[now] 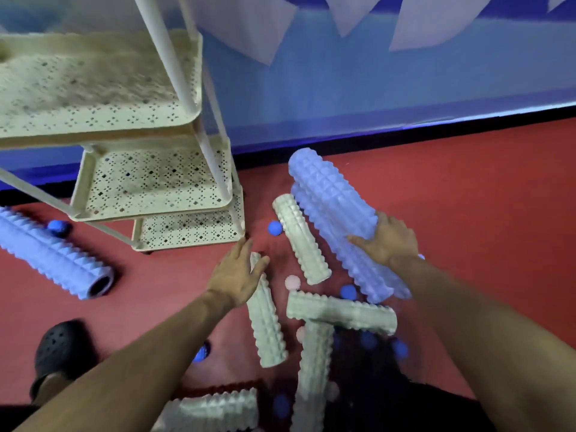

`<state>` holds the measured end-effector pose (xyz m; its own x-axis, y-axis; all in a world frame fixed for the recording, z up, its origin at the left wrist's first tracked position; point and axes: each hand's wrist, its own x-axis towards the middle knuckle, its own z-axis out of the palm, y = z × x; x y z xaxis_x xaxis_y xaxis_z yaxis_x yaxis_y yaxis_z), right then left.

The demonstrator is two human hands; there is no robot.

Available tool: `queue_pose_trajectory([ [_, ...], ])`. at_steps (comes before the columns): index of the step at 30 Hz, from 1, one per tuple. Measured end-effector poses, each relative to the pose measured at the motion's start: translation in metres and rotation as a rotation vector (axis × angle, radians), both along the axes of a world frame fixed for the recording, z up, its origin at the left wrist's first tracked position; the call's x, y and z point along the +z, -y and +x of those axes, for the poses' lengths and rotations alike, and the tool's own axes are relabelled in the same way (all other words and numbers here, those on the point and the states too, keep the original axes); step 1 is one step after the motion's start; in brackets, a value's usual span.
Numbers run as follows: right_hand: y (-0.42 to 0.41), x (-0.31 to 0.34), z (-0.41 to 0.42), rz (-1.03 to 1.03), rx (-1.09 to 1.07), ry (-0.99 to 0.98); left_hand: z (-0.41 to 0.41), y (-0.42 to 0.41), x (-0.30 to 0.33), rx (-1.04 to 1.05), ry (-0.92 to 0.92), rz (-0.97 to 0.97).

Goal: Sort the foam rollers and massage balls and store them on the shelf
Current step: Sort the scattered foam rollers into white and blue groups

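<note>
Several ridged foam rollers lie on the red floor. My right hand grips the near end of a pale blue roller, which tilts up above a second blue roller. My left hand rests with fingers spread on the top end of a cream roller. More cream rollers lie close by: one between my hands, one crosswise, one below it. Blue balls and a pink ball sit among them. The cream perforated shelf stands at upper left, its tiers bare.
Another blue roller lies at far left with a blue ball behind it. A cream roller sits at the bottom edge. My foot in a black clog is at lower left. A blue wall runs along the back.
</note>
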<state>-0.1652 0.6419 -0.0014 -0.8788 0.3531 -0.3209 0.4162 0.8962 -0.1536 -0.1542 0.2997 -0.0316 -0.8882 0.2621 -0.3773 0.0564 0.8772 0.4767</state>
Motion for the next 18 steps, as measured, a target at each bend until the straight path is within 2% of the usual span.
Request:
queue_pose_trajectory([
  [7, -0.015, -0.096, -0.044, 0.002, -0.135, -0.053, -0.014, -0.029, -0.056, 0.125, 0.141, 0.091],
  [15, -0.021, -0.122, -0.041, 0.008, -0.111, -0.053, -0.019, -0.051, -0.072, 0.127, 0.16, 0.115],
  [18, -0.013, -0.123, -0.033, 0.04, 0.046, -0.271, -0.012, -0.049, -0.075, 0.118, 0.167, 0.107],
])
